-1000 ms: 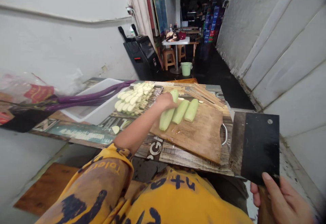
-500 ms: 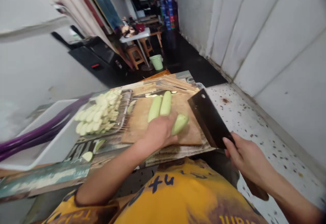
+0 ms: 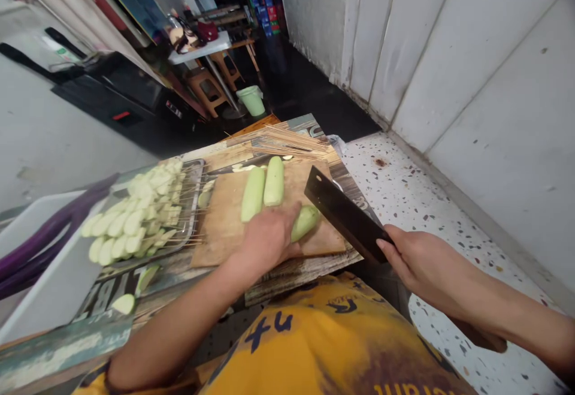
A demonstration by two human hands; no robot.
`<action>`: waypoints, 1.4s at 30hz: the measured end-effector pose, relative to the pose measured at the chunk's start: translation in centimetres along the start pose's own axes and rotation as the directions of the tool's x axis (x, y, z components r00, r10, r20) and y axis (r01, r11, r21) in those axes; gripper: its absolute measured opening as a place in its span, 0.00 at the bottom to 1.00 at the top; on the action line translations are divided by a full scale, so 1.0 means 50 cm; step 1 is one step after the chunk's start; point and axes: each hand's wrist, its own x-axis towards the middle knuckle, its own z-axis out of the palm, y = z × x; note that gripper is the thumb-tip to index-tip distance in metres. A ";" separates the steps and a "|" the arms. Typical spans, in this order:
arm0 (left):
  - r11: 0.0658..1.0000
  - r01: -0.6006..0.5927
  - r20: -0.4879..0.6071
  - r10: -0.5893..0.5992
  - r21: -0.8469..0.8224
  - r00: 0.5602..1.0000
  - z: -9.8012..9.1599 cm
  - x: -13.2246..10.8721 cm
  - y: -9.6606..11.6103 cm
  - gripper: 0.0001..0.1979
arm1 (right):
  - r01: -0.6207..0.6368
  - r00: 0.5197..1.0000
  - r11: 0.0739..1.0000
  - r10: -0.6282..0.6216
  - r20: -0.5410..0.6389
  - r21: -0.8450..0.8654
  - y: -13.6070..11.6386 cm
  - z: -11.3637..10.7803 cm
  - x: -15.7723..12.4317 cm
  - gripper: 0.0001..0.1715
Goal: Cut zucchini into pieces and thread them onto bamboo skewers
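Observation:
My left hand (image 3: pixel 267 238) is closed over a peeled pale green gourd piece (image 3: pixel 306 222) on the near part of the wooden cutting board (image 3: pixel 224 227). Two more peeled gourd pieces (image 3: pixel 264 188) lie side by side farther back on the board. My right hand (image 3: pixel 411 257) grips a black cleaver (image 3: pixel 344 214), whose blade hangs just right of the held piece, over the board's right edge. A metal tray (image 3: pixel 193 188) left of the board holds several skewered gourd slices (image 3: pixel 132 218).
A bundle of bamboo skewers (image 3: pixel 287 141) lies behind the board. Purple eggplants (image 3: pixel 40 245) rest across a white tub (image 3: pixel 45 290) at the left. Loose gourd scraps (image 3: pixel 123 303) sit near the table's front edge. Speckled floor and a white wall are on the right.
My left hand drew one gourd piece toward the near side of the board and holds it down. My right hand brought the cleaver in from the right to beside that piece.

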 end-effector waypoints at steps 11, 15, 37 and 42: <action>1.000 0.003 0.010 -0.003 -0.012 1.000 -0.007 -0.001 0.005 0.38 | 0.017 0.992 0.999 -0.012 0.123 -0.039 -0.017 -0.029 0.013 0.14; 1.000 0.004 0.000 -0.004 -0.025 1.000 -0.007 -0.003 0.011 0.36 | 0.036 0.986 0.998 -0.028 0.163 -0.044 -0.022 -0.015 0.027 0.14; -0.256 -0.448 0.031 -0.892 -0.857 0.451 0.148 -0.116 -0.008 0.27 | -0.079 0.995 0.973 0.063 0.078 0.219 -0.012 -0.007 0.048 0.15; -0.377 -0.420 0.068 -0.805 -0.825 0.589 0.174 -0.161 -0.026 0.22 | -0.037 0.993 0.983 0.016 0.119 0.180 -0.027 0.006 0.034 0.15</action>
